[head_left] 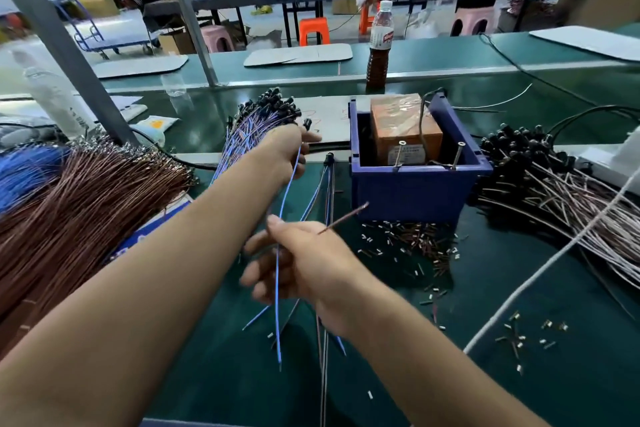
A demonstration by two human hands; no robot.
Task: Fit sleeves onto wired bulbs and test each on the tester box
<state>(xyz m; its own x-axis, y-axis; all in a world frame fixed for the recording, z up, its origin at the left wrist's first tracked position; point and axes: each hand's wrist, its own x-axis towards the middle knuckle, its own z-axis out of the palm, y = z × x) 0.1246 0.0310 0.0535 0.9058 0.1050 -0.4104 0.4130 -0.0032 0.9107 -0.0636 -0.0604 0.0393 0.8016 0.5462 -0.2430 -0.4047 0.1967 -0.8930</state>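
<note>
My left hand (287, 149) reaches forward and grips a wired bulb by its black head (307, 123) at the edge of a bundle of blue-wired bulbs (263, 118). Its blue wire (282, 218) hangs down past my right hand (304, 260). That hand pinches a thin brown wire (346, 217) that points up to the right toward the blue tester box (415, 191). The box holds an orange transformer (405, 128) with two screw contacts (401, 144) on top. Small sleeves (415, 246) lie scattered in front of the box.
A big sheaf of brown wires (86, 198) and blue wires (20, 170) lies at left. A pile of black-headed bulbs (540, 163) with brown wires sits right of the box. A white cord (540, 270) crosses the green mat. A bottle (379, 45) stands behind the box.
</note>
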